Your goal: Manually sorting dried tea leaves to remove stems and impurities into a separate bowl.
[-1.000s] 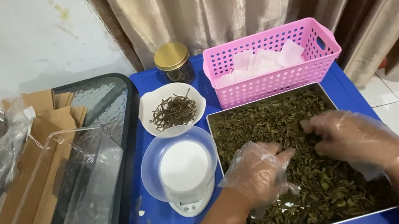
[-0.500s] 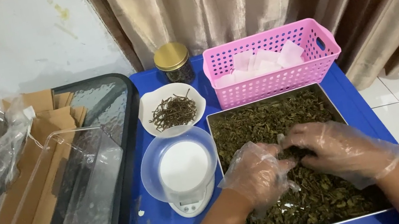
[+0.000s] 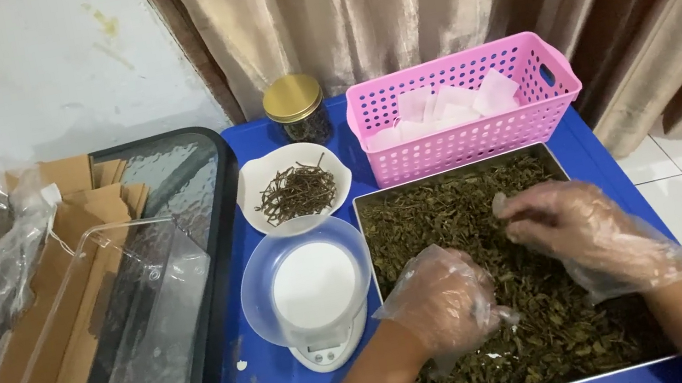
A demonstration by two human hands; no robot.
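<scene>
A metal tray (image 3: 384,305) full of dried green leaves (image 3: 456,208) lies on the blue table. Both my hands wear clear plastic gloves and work inside it. My left hand (image 3: 444,299) rests on the leaves near the tray's left side, fingers curled down into them. My right hand (image 3: 587,232) is slightly raised over the tray's middle right, its fingertips pinched together on a small bit of the leaves. A white bowl (image 3: 252,188) of dark dried stems stands just beyond the tray's left corner.
A small white scale (image 3: 314,294) with a clear bowl on it stands left of the tray. Behind are a gold-lidded jar (image 3: 295,106) and a pink basket (image 3: 471,136) of white sachets. Clear plastic box (image 3: 105,336), cardboard and bags sit left. Curtain behind; tiled floor right.
My right hand drew in toward my left hand across the leaves, then moved back up and right with its fingertips pinched. My left hand curled its fingers tighter and stayed in place.
</scene>
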